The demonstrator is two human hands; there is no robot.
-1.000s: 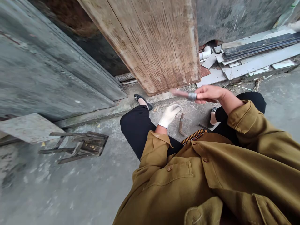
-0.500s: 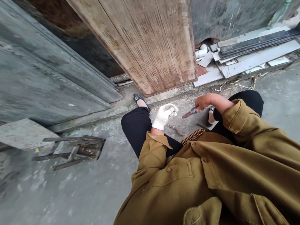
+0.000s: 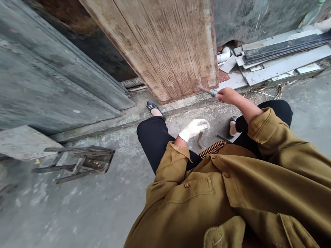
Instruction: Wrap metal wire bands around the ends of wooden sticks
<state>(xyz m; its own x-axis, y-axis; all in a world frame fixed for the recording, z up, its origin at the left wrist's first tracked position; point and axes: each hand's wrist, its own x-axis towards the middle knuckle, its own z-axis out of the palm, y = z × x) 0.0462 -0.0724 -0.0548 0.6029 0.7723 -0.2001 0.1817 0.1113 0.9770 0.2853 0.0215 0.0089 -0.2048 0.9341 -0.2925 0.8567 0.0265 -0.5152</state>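
Note:
My left hand (image 3: 194,128), in a white glove, is low between my knees with its fingers curled over. From beneath the fingers a curved brown piece (image 3: 200,141) points down towards the ground; its upper end is hidden by the glove. My bare right hand (image 3: 226,95) grips a short tool (image 3: 213,92) with a grey banded section and a thin brownish end, blurred by motion. That end points left, in front of the lower edge of an upright wooden board (image 3: 178,62). The tool's exact kind cannot be made out.
Flat strips and tile pieces (image 3: 287,57) are stacked along the wall at right, near a white pipe elbow (image 3: 224,55). A small wooden stool (image 3: 82,162) lies on its side at left beside a flat slab (image 3: 26,142). A dark strip (image 3: 224,139) lies near my right foot.
My right hand has risen forward with the tool, from the ground to the board's bottom edge. My left hand has shifted right, and the curved piece, earlier lying on the ground, now stands steeper beneath it.

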